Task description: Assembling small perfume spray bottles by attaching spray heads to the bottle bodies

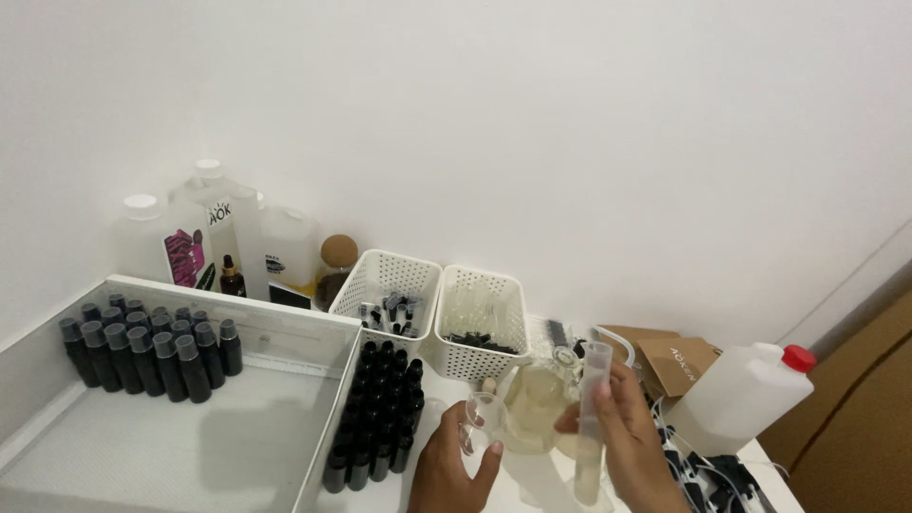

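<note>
My right hand (629, 439) grips a tall clear measuring cylinder (593, 418), held upright with pale liquid at its bottom. My left hand (454, 465) holds a small clear glass beaker (482, 420) by its rim, just left of the cylinder. Between and behind both hands stands a round glass flask (534, 405) with yellowish liquid. Rows of small dark bottles (378, 414) stand just left of my left hand.
A large white tray (285, 332) holds several dark capped bottles (152, 347) at its back left. Two white perforated baskets (432, 313) sit behind. Large translucent jugs (228, 237) line the wall. A plastic jug with a red cap (746, 391) stands right, by brown cardboard (670, 361).
</note>
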